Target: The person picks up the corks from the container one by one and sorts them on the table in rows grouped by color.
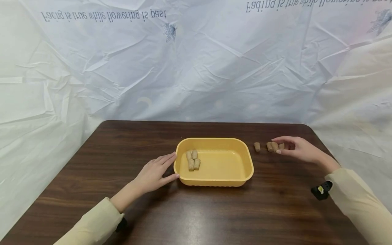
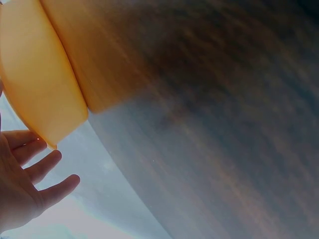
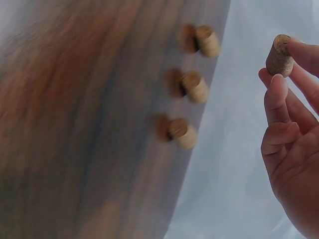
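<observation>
A cork (image 3: 278,59) is pinched between the thumb and fingers of my right hand (image 1: 298,148), raised off the table in the right wrist view. Three more corks stand in a row on the table near it, one of them (image 1: 257,147) nearest the tray. My left hand (image 1: 154,173) rests with straight, spread fingers against the left end of a yellow plastic tray (image 1: 214,183). Inside that tray, several corks (image 1: 191,165) lie grouped at the left side. In the left wrist view the fingertips (image 2: 52,158) meet the tray's edge.
The dark wood-grain table (image 1: 196,214) has rounded far corners. Behind it hangs a wrinkled pale sheet (image 1: 196,75) with printed lettering. Black wrist devices, one on the right (image 1: 321,190), sit at both sleeve cuffs.
</observation>
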A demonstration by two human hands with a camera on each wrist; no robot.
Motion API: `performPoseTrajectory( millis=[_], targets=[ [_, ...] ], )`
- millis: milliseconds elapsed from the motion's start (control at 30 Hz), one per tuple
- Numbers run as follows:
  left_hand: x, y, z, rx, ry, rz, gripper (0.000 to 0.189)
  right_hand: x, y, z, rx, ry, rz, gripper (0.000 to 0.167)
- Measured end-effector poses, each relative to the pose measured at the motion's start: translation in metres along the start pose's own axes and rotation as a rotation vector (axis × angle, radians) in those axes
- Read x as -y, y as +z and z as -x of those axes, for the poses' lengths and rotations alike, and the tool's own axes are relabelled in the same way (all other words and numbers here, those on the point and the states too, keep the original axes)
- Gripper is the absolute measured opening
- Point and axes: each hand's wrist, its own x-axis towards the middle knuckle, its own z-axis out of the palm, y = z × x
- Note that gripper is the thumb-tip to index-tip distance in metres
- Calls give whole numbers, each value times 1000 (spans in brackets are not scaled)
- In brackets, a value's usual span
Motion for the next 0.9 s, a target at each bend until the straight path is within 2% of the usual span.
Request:
performPoseTrajectory(
  millis=[267, 700, 900],
  targets=[
    [0, -1, 0, 2, -3, 4, 69, -25, 3, 18, -37, 24, -16, 38],
    [0, 0, 0, 20, -12, 6, 69, -59, 3, 34, -18, 210, -62, 48],
    [0, 0, 0, 25, -15, 5, 69, -71, 2, 35, -57, 258, -57, 49]
  ],
)
